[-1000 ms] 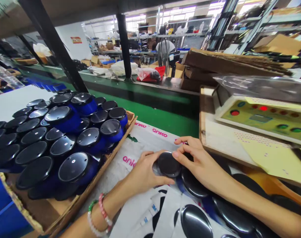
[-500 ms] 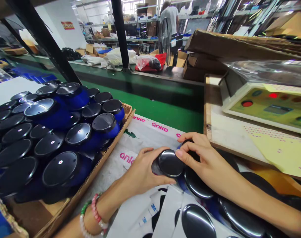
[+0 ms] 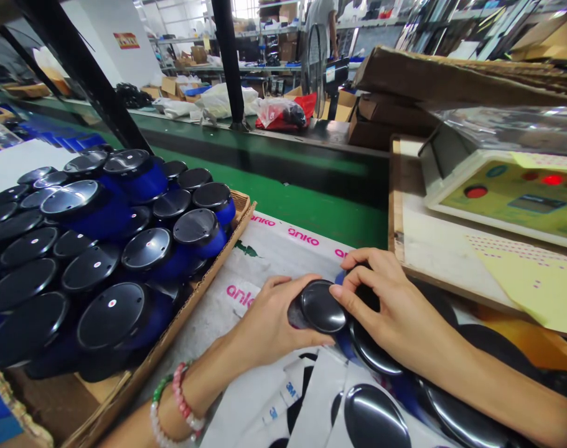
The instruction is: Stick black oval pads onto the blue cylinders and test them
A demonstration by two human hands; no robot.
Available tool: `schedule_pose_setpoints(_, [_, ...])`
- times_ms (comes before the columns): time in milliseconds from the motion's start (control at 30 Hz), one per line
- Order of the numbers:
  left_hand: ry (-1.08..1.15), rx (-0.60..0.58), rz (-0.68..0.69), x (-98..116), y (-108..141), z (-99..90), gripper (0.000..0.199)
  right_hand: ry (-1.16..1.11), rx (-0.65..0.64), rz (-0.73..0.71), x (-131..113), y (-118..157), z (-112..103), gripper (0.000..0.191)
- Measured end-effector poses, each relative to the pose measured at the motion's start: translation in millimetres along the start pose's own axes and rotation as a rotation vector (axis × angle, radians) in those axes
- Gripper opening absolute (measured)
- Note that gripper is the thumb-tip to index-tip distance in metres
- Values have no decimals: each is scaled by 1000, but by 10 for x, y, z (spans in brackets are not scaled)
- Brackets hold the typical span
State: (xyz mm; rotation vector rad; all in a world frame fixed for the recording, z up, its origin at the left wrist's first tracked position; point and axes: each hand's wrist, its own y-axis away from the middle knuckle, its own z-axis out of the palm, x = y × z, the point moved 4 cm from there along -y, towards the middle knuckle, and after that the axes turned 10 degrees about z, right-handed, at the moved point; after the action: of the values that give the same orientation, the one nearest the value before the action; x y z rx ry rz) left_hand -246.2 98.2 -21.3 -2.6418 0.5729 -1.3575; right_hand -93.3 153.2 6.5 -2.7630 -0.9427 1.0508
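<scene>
My left hand (image 3: 274, 320) is wrapped round the side of a black-topped round container (image 3: 324, 306), which is tilted slightly. On its top right edge rest the thumb and fingertips of my right hand (image 3: 374, 283), curled in a pinch; whether anything thin is between them is too small to tell. More black-topped containers (image 3: 374, 348) lie beside and under my right forearm. Below the hands are white sheets (image 3: 323, 379) bearing glossy black discs (image 3: 375, 415).
At the left a cardboard tray (image 3: 218, 264) holds several blue containers with black tops. A machine with a yellow-green panel (image 3: 507, 186) stands on a wooden board at the right. Behind runs a green belt (image 3: 302, 193); a person (image 3: 321, 18) is beyond a fan.
The view has shifted slightly. Both hands keep nearly the same hold on the container, and the person in the background has moved a little.
</scene>
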Motion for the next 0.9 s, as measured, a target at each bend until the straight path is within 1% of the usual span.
schedule_pose_setpoints(133, [-3, -6, 2, -7, 3, -1, 58, 5, 8, -24, -4, 7, 2, 17])
schedule_pose_setpoints(467, [1, 18, 13, -30, 7, 4, 63, 28, 4, -36, -24, 0, -6, 19])
schedule_pose_setpoints(533, [1, 22, 26, -37, 0, 13, 62, 101, -14, -39, -24, -33, 15, 22])
schedule_pose_setpoints(633, [-28, 26, 18, -69, 15, 41, 64, 339, -43, -48, -60, -132, 0, 29])
schedule_pose_setpoints(700, [-60, 19, -6, -111, 31, 59, 64, 479, -41, -46, -119, -187, -143, 32])
schedule_pose_setpoints(767, [-78, 0, -34, -157, 35, 58, 60, 509, -34, -57, -228, -136, -429, 31])
schedule_pose_setpoints(800, [-73, -15, -41, -165, 32, 46, 64, 478, -41, -64, -302, -40, -603, 29])
schedule_pose_setpoints(833, [-63, -20, -37, -151, 30, 22, 72, 424, -66, -75, -383, 116, -773, 25])
schedule_pose_setpoints(867, [-62, -3, -18, -106, 33, -19, 83, 360, -103, -74, -460, 331, -924, 21])
schedule_pose_setpoints(900, [-74, 34, 10, -27, 49, -71, 92, 311, -178, -50, -514, 598, -1027, 15])
